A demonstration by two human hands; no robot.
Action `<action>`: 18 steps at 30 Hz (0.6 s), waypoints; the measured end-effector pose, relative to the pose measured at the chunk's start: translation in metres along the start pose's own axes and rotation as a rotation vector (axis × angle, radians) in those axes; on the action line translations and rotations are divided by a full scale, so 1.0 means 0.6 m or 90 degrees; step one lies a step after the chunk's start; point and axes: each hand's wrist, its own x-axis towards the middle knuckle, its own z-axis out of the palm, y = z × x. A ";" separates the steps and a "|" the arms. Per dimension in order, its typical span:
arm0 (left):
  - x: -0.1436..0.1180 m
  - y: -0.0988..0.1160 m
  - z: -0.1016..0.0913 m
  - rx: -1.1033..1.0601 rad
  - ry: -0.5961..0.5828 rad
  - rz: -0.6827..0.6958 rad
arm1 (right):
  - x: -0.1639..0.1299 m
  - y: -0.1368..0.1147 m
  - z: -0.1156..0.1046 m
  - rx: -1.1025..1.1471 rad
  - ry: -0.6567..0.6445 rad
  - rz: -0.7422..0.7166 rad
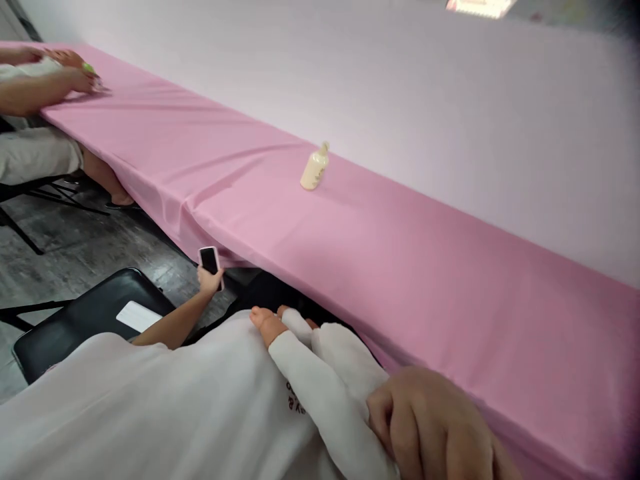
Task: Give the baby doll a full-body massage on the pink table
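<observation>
Two hands are working: the left hand (pixel 209 280) is gripping a phone (pixel 209 260) below the pink table (pixel 425 267); the right hand (pixel 430 427) is clasping a doll (pixel 320 373) on the lap, its shirt lettering unreadable. A bottle (pixel 315 169) label is blurring out.

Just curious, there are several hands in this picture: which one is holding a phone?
The person's own left hand, low beside the table edge, grips the phone. Their right hand rests on a doll; a co-worker's hand lies on the tablecloth.
</observation>
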 end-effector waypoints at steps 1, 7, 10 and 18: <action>-0.010 0.012 0.027 0.009 -0.037 0.019 | -0.008 0.003 0.000 0.012 -0.020 -0.022; -0.092 0.083 0.096 0.128 -0.268 0.202 | -0.051 0.021 -0.003 0.021 -0.171 -0.169; -0.113 0.122 0.098 0.232 -0.338 0.191 | -0.056 0.024 -0.007 0.037 -0.169 -0.152; -0.067 0.121 0.063 0.010 -0.615 0.102 | -0.053 0.032 -0.016 0.085 -0.096 -0.173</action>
